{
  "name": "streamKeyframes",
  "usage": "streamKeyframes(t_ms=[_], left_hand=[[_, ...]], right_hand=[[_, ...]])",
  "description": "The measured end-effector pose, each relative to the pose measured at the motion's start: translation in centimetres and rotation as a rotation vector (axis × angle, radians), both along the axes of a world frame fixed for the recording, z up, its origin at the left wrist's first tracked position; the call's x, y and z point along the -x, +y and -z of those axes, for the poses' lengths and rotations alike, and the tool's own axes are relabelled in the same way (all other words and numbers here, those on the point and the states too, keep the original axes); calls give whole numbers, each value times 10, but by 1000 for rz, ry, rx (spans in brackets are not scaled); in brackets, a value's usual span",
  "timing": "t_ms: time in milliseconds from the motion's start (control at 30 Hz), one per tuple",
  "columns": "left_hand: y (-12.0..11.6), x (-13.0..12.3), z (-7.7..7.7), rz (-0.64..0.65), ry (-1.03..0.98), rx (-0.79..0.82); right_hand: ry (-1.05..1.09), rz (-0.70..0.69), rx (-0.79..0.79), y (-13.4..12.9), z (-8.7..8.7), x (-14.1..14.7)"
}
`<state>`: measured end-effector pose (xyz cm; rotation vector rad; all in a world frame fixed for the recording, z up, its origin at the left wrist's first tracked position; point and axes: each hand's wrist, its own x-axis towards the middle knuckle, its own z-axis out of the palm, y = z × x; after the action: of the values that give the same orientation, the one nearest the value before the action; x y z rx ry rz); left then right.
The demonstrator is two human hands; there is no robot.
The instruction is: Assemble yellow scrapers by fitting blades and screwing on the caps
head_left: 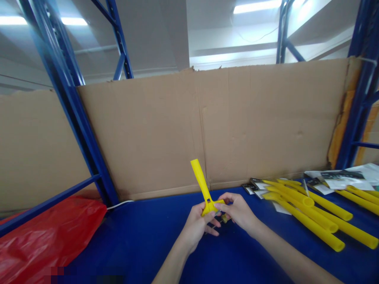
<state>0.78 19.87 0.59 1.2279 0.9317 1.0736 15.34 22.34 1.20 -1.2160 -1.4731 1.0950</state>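
A yellow plastic tool with a long handle [200, 180] points up and away from me over the blue tabletop [142, 236]. My left hand [197, 225] grips its lower, wider end from the left. My right hand [238, 211] pinches the same end from the right, with a small dark piece showing between the fingers. Both hands meet at the tool's head, just above the table.
Several long yellow handles [310, 215] lie piled at the right, beside printed cards and plastic packets [337, 179]. A cardboard wall [207, 126] closes the back. Blue rack posts [74, 110] stand left and right. A red plastic bag [44, 240] lies at the left.
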Motion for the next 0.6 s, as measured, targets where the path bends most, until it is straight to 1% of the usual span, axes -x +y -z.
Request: streamKeyframes(t_ms=[67, 200, 333, 400, 500, 567, 600], left_hand=[[-1, -2, -1, -23, -19, 4], [-4, -6, -3, -8, -76, 12], [-6, -6, -3, -1, -89, 31], [-4, -4, -2, -22, -84, 38], [3, 2, 2, -100, -69, 67], [8, 7, 5, -158, -58, 90], [10, 9, 7, -182, -52, 98]], right_hand=[[29, -19, -37, 0, -1, -2], [46, -138, -35, -1, -4, -6], [-27, -154, -81, -1, -6, -8], [-130, -112, -171, 0, -4, -14], [-388, -20, -407, 1, 2, -33], [-617, -69, -559, 1, 7, -50], [-719, -106, -591, 0, 10, -58]])
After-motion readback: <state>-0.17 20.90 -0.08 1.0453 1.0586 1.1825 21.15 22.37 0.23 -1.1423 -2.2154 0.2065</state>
